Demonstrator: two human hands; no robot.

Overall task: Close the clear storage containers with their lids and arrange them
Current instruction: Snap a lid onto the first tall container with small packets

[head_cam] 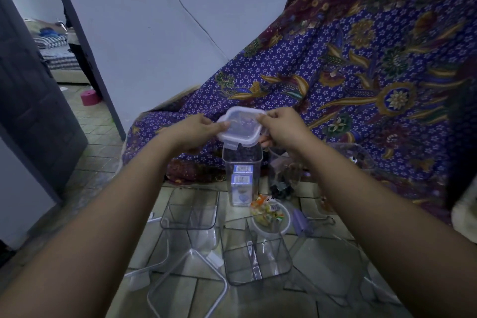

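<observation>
I hold a square clear lid (pixel 238 128) with pale clip flaps in both hands, tilted, just above a tall clear container (pixel 242 175) that stands upright on the tiled floor with small labelled boxes stacked inside. My left hand (pixel 198 129) pinches the lid's left edge and my right hand (pixel 278 126) grips its right edge. Nearer to me stand two open clear containers, one at left (pixel 191 210) and one at centre (pixel 256 255). A large clear lid (pixel 188 284) lies flat at the front.
A small round tub (pixel 269 215) of wrapped sweets sits right of the tall container. More clear plastic pieces (pixel 333 263) lie at right. A patterned purple cloth (pixel 348 72) drapes over something behind. An open dark door (pixel 31 100) and doorway are at left.
</observation>
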